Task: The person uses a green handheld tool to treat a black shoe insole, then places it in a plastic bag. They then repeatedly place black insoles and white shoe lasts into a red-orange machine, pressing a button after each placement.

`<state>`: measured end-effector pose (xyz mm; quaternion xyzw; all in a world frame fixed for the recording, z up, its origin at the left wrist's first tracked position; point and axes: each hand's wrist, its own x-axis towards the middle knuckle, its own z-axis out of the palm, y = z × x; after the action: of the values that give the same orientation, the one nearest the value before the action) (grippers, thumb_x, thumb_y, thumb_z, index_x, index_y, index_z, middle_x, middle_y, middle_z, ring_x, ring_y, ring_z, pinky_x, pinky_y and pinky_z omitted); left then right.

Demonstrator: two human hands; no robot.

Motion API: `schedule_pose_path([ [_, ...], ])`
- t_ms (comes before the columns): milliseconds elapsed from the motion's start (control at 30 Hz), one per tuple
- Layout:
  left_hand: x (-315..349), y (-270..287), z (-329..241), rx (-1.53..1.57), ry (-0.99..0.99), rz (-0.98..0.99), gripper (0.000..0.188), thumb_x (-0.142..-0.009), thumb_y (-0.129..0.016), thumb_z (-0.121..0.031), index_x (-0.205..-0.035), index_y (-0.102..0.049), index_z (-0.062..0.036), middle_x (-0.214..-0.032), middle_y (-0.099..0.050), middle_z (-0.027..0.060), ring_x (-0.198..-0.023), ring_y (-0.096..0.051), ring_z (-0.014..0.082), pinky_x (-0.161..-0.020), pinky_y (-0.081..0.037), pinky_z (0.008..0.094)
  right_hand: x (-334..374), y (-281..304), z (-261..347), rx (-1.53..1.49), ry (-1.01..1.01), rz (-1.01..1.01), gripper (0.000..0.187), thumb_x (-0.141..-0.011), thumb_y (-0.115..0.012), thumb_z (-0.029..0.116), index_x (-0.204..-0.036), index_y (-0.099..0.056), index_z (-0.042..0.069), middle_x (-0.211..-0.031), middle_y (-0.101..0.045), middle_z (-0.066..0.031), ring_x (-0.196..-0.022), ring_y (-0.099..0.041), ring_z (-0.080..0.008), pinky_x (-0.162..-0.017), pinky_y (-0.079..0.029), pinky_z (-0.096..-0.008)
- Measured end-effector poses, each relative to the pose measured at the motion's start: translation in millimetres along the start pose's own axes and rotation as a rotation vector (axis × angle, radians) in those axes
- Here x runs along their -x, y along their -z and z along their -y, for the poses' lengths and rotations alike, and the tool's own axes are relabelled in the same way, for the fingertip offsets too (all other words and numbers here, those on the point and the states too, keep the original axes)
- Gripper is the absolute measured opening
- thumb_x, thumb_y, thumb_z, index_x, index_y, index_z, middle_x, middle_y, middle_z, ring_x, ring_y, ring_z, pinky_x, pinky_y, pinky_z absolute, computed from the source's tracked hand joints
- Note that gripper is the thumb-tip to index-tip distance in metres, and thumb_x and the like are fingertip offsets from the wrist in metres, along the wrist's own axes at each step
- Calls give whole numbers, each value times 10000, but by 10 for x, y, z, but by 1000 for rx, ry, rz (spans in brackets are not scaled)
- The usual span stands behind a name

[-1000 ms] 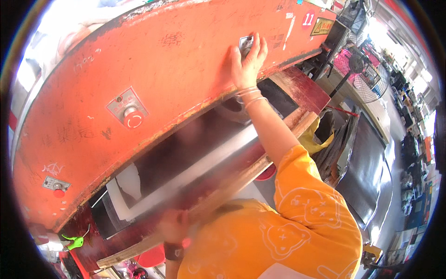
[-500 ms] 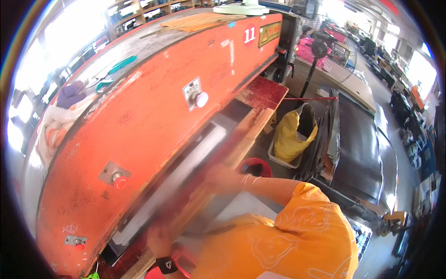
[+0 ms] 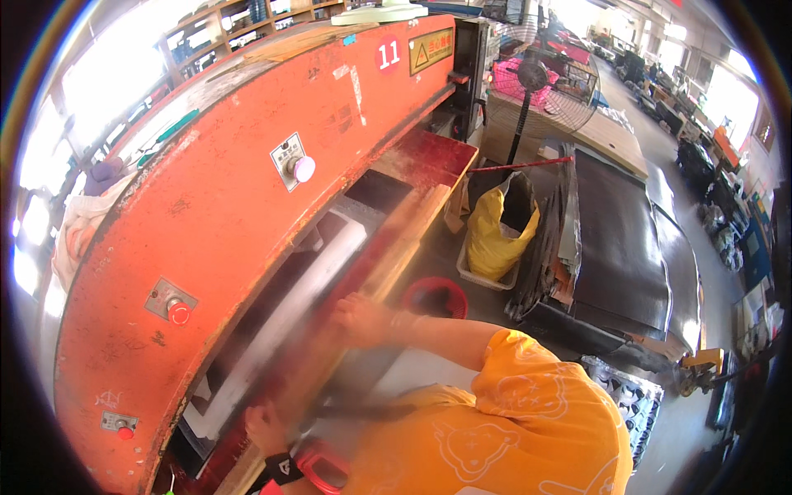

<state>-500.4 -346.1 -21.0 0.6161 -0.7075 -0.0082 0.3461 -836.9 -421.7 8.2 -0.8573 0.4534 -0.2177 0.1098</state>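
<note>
My right hand [image 3: 363, 320] is closed at the light wooden edge strip [image 3: 425, 216] along the front of a red press table [image 3: 423, 158]. Lower on that strip is my left hand [image 3: 266, 429], a black band on its wrist, with its fingers bent over the wood. Blur hides the fingertips of both. Past the hands, a long white slab [image 3: 285, 307] lies under the orange head of a press [image 3: 223, 198], on a dark surface. Neither hand touches the slab.
Round buttons [image 3: 179, 312] stick out of the press front. To the right stand a red basket [image 3: 435, 299], a yellow sack [image 3: 497, 231] in a pale bin, a fan [image 3: 532, 76] and stacked black sheets [image 3: 620, 239]. Another red container [image 3: 323, 469] is beside my left wrist.
My view has shifted, so the press and sack sit further left in it. Both hands stay at the wooden strip. More of the gap under the press head shows around the white slab.
</note>
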Motion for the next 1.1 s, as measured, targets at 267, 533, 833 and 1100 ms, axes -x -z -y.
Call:
schedule_pose_path([
  [267,619,255,-410,43,248,453,150,-830,-653,-139,-836,-624,7,-865,-603,195,-827,-576,351,-732,-434,439,-34,619,-282,-402,-250,-13,521,-713,-728,412,-1113,-612,99,-1126,-589,-165,-1065,-542,-346,-918,-437,-413],
  [533,945,860,-560,91,242,-80,249,-876,-672,-167,-1061,-635,-5,-1023,-623,209,-913,-592,353,-815,-481,434,-165,428,-238,286,-390,-146,853,-652,-743,497,-1388,-431,202,-1397,-387,-172,-1219,-388,-401,-987,-336,-500],
  [833,1397,882,-443,-415,357,-47,513,-888,-649,-322,-1295,-540,-29,-1290,-512,260,-1190,-498,392,-986,-424,460,541,1316,-944,-529,-393,-87,613,-649,-751,247,-1218,-610,70,-1160,-634,-136,-1072,-586,-229,-945,-447,-336],
  [1100,1391,728,-515,-257,468,-47,566,-826,-610,-124,-1361,-446,-39,-1399,-398,254,-1330,-319,409,-1108,-228,501,1112,1268,-1635,-22,-609,-140,643,-622,-753,242,-1246,-605,198,-1392,-473,-145,-1252,-468,-343,-1041,-369,-413],
])
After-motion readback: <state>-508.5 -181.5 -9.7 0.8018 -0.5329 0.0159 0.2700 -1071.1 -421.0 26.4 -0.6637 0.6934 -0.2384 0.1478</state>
